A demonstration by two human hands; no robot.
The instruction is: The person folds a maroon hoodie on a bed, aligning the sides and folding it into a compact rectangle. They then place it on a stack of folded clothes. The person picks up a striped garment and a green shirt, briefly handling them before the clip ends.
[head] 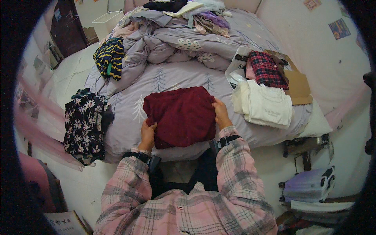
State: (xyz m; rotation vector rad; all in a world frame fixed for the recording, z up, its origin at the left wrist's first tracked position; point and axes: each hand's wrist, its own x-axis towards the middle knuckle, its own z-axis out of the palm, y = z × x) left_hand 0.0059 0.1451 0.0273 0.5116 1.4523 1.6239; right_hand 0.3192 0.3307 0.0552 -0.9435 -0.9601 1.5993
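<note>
A dark red garment [182, 117], folded into a rough bundle, lies at the near edge of the bed [129, 132]. My left hand [147, 133] grips its lower left side, and my right hand [221, 113] pinches its upper right side. Left of it is a stack of black floral clothing [85, 126], with a navy and yellow striped garment [110, 58] farther back. To the right lie a folded white top [268, 104] and, behind it, a folded red and black plaid garment [268, 70].
A bunched lilac quilt [188, 44] crosses the bed, with heaped clothes [210, 22] behind it. Cardboard [298, 86] and a plastic bag [235, 69] lie at the right. A purple suitcase [305, 183] stands on the floor at the lower right.
</note>
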